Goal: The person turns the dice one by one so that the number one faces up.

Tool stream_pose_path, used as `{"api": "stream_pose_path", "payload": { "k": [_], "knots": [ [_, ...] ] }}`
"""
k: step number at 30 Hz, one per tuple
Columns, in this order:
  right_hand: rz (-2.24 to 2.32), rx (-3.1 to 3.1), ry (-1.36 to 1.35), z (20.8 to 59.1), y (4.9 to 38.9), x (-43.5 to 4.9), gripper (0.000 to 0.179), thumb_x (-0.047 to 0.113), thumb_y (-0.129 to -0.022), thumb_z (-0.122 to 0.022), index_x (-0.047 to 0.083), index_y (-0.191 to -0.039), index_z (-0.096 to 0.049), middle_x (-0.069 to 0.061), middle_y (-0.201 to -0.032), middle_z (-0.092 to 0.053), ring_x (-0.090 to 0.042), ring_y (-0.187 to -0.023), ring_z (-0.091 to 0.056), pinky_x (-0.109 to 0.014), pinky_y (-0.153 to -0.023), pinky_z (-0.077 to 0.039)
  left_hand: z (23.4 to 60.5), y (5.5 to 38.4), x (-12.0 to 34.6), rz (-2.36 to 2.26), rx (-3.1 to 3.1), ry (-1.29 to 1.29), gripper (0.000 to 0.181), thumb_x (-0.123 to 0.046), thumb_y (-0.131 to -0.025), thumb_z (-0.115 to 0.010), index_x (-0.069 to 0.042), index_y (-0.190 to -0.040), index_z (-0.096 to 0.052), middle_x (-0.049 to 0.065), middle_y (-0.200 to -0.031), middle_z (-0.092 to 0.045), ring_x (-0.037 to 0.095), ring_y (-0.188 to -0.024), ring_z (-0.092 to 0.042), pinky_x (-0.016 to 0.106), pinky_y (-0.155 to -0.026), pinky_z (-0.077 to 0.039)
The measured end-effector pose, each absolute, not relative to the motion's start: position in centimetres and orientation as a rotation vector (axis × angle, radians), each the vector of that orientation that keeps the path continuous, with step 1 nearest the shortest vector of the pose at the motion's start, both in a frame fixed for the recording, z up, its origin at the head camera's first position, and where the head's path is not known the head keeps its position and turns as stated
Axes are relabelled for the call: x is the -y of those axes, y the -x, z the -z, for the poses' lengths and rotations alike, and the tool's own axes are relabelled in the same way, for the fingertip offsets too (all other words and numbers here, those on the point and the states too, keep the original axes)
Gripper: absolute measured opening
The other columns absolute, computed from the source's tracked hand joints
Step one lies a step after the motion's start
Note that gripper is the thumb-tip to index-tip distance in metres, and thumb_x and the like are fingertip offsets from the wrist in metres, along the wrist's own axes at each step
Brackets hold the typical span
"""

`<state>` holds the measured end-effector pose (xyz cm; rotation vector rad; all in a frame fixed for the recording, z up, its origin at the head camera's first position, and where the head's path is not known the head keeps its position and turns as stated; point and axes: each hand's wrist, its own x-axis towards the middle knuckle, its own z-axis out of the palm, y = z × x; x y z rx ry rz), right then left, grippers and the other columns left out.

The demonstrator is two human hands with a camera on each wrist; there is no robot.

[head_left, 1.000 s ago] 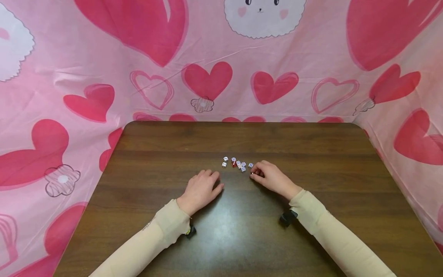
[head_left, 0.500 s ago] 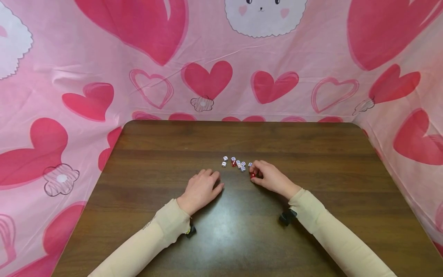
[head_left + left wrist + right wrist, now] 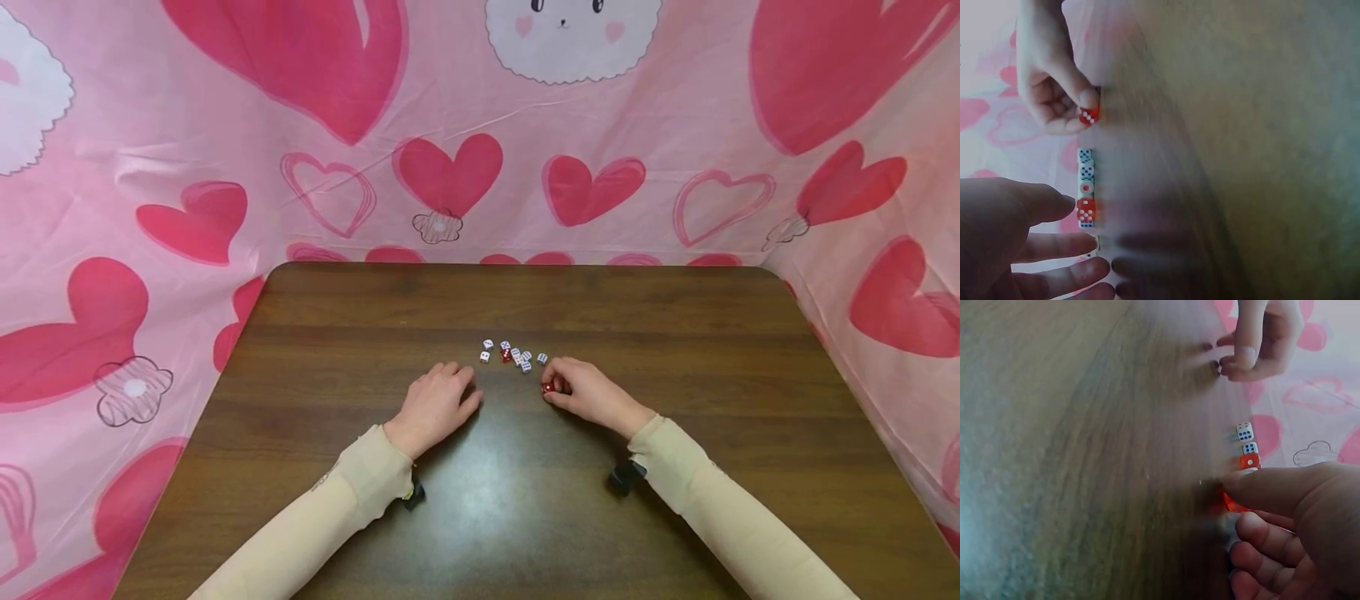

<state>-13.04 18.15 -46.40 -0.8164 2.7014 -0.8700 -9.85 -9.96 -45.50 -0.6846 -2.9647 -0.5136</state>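
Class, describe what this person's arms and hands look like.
The left sleeve and right sleeve are cream and wrist-length; the left has a faint marking. A small black object shows at each cuff. The left hand and right hand are bare.

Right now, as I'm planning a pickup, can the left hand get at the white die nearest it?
Probably yes: the left hand holds nothing, the white die sits near it, and nothing shows between them in the head view.

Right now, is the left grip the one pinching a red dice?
No, in the head view the right grip pinches a red die, while the left grip lies apart from it.
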Motion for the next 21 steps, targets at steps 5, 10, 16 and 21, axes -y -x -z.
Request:
{"api": "stream_pose_path", "payload": {
  "k": [5,10,16,21],
  "knots": [
    [0.859,-2.655,0.849,46.2,12.6,-18.0,0.017,0.009,-0.091,-0.080,0.013,-0.097,-0.065,0.007,-0.081,-0.057,-0.008,-0.075,-0.052,-0.028,-0.070,-0.048,45.5,11.1,10.0,0.584,2.990,0.680,0.015,-0.022,-0.099,-0.071,-0.010,-0.093,-0.066,0.007,-0.088,-0.063,0.031,-0.086,-0.063,0.050,-0.070,-0.055],
    [0.828,-2.643,0.913,46.2,12.1,-17.7,0.017,0.011,-0.091,-0.080,0.013,-0.097,-0.065,0.008,-0.080,-0.056,-0.007,-0.076,-0.052,-0.029,-0.072,-0.047,45.6,13.0,9.7,0.699,2.973,0.676,0.010,-0.014,-0.098,-0.071,-0.008,-0.094,-0.065,0.007,-0.086,-0.062,0.028,-0.080,-0.063,0.047,-0.072,-0.054],
    [0.775,-2.623,0.968,46.2,11.6,-17.1,0.017,0.015,-0.091,-0.080,0.015,-0.096,-0.064,0.009,-0.081,-0.055,-0.008,-0.079,-0.051,-0.029,-0.074,-0.046,45.4,14.8,9.0,0.780,2.989,0.618,0.008,-0.013,-0.099,-0.069,-0.007,-0.098,-0.064,0.007,-0.085,-0.060,0.024,-0.076,-0.058,0.043,-0.072,-0.052],
    [0.772,-2.617,0.981,46.1,11.4,-17.0,0.018,0.015,-0.091,-0.081,0.015,-0.096,-0.064,0.009,-0.080,-0.054,-0.008,-0.079,-0.051,-0.029,-0.074,-0.046,45.3,15.5,8.4,0.784,3.028,0.582,0.010,-0.017,-0.101,-0.068,-0.007,-0.101,-0.065,0.008,-0.089,-0.062,0.025,-0.079,-0.061,0.045,-0.074,-0.053]
  ]
}}
